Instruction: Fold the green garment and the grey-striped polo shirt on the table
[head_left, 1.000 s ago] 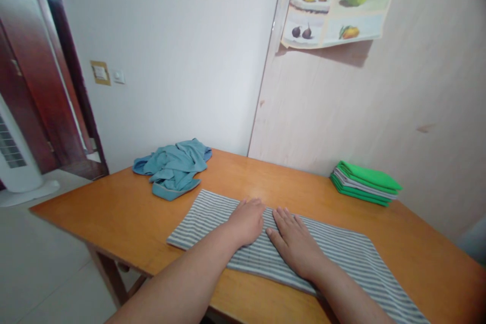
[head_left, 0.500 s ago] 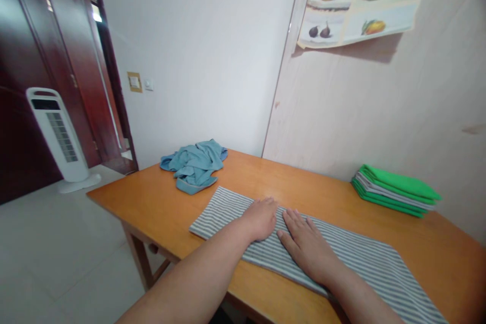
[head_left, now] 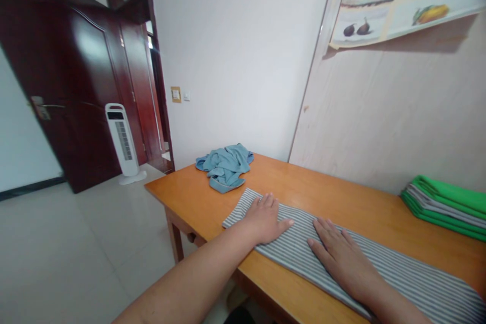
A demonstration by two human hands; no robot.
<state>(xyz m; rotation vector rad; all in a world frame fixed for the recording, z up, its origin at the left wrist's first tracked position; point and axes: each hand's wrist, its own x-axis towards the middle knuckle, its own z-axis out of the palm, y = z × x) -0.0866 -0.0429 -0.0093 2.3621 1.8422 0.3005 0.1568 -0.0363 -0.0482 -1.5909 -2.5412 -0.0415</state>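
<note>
A long strip of striped grey-and-white folded cloth [head_left: 299,243] lies flat along the front of the wooden table [head_left: 319,182]. Near its left end my left hand [head_left: 265,220] rests palm down, fingers stretched and thumb out to the right. My right hand [head_left: 337,253] also lies flat on the cloth, further right, its fingers slightly apart. Neither hand grips anything. The right end of the cloth runs toward the frame's edge, and my right forearm covers part of its near side.
A crumpled blue-green garment [head_left: 228,164] sits at the table's far left. Folded green and grey cloths [head_left: 448,207] are stacked at the back right by the wall. On the floor beyond the table stands a white tower fan [head_left: 123,144], before a dark red door [head_left: 79,86].
The view has turned left, bringing more of the door in. My left hand has shifted toward the cloth's left end and its fingers have spread; my right hand stays flat on the cloth.
</note>
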